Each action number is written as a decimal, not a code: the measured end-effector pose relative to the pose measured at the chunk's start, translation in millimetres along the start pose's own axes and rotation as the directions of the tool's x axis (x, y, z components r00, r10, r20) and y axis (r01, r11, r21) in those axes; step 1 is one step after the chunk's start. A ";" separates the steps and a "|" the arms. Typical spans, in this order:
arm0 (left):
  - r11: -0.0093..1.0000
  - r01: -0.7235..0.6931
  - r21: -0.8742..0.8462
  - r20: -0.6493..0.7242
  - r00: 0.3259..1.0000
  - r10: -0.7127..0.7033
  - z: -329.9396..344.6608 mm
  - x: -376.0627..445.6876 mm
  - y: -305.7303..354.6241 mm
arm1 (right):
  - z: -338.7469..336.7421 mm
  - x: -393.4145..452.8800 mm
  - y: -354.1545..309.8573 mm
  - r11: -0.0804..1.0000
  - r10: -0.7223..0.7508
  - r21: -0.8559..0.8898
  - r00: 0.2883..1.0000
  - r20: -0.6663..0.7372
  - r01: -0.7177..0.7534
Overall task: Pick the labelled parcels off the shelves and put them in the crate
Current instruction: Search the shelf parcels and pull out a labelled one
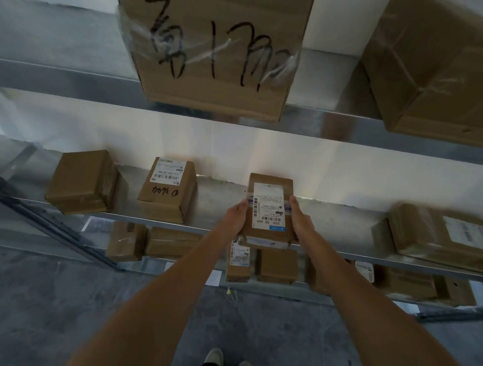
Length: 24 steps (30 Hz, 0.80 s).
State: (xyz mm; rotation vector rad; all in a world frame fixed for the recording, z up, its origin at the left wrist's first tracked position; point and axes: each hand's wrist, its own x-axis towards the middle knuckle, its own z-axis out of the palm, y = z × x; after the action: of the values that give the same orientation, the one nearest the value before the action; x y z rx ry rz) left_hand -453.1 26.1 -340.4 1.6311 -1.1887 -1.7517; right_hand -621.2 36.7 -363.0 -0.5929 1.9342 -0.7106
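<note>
A small brown cardboard parcel (271, 203) with a white barcode label on top sits at the front edge of the middle shelf (220, 201). My left hand (237, 217) grips its left side and my right hand (301, 221) grips its right side, thumbs on top. A second labelled parcel (168, 189) with black handwriting stands to the left on the same shelf. Far right lies a taped labelled parcel (443, 236), blurred. No crate is in view.
An unlabelled brown box (82, 181) stands at the shelf's left end. Two large cartons (213, 48) (439, 67) overhang the upper shelf. Several small parcels (275, 266) fill the lower shelf. Grey floor and my shoes (227, 362) are below.
</note>
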 end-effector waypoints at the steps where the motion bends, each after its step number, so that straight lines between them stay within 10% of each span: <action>1: 1.000 -0.002 -0.011 0.013 1.000 0.002 -0.5 1.1 -0.6 | 0.9 2.2 0.4 1.000 0.004 0.001 1.000 -0.001 -0.004; 6: 0.983 -0.151 0.103 -0.094 0.983 0.160 -13.7 -6.3 9.4 | -4.4 -2.3 -1.3 0.987 -0.131 -0.115 0.981 -0.142 0.115; 10: 0.910 -0.342 0.235 -0.376 0.831 0.409 -83.1 -14.2 45.8 | -6.3 -18.3 -38.7 0.788 -0.613 -0.365 0.690 -0.384 0.496; 14: 0.886 -0.313 0.343 -0.586 0.665 0.462 -169.1 -13.8 56.7 | 43.2 -61.8 -89.0 0.577 -0.815 -0.362 0.491 -0.307 0.732; 19: 0.958 -0.065 0.278 -0.608 0.761 0.228 -226.3 11.2 20.0 | 142.6 -77.4 -91.7 0.726 -0.661 -0.191 0.747 0.072 0.661; 24: 0.999 0.001 0.053 -0.313 0.950 0.016 -233.2 26.0 -4.0 | 207.0 -56.9 -103.0 0.895 -0.431 -0.098 0.901 0.053 0.435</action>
State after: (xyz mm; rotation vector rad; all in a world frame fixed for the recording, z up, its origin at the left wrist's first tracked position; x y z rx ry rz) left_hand -233.7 -57.2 -339.7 1.8493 -1.0943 -1.3980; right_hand -400.0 -46.3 -333.7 -1.1197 1.8361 -0.8696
